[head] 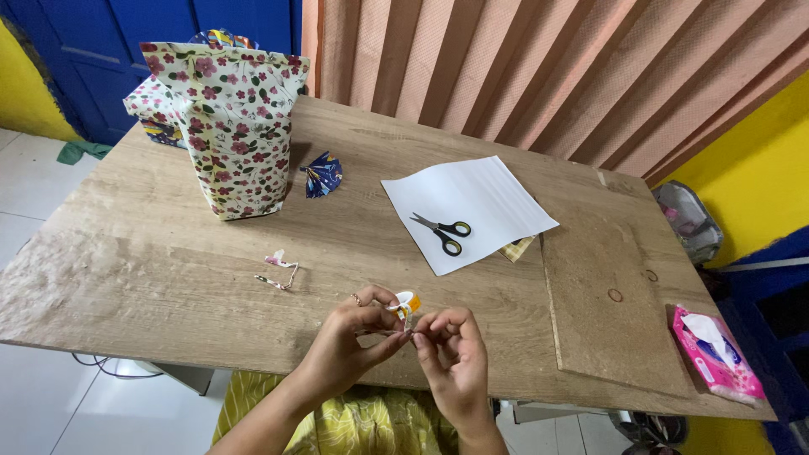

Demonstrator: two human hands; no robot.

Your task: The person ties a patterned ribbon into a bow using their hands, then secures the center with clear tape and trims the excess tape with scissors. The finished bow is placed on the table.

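Hands: left hand and right hand pinch a tape roll, drawing a strip.
Done: floral bag stands folded.
Left: scissors idle on paper.

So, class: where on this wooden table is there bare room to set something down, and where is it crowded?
Bare wood spans the left front, between the floral paper bag and the paper scraps, and the right, between the white sheet carrying scissors and the pink tissue pack. It is crowded at the front edge around both hands, left and right.
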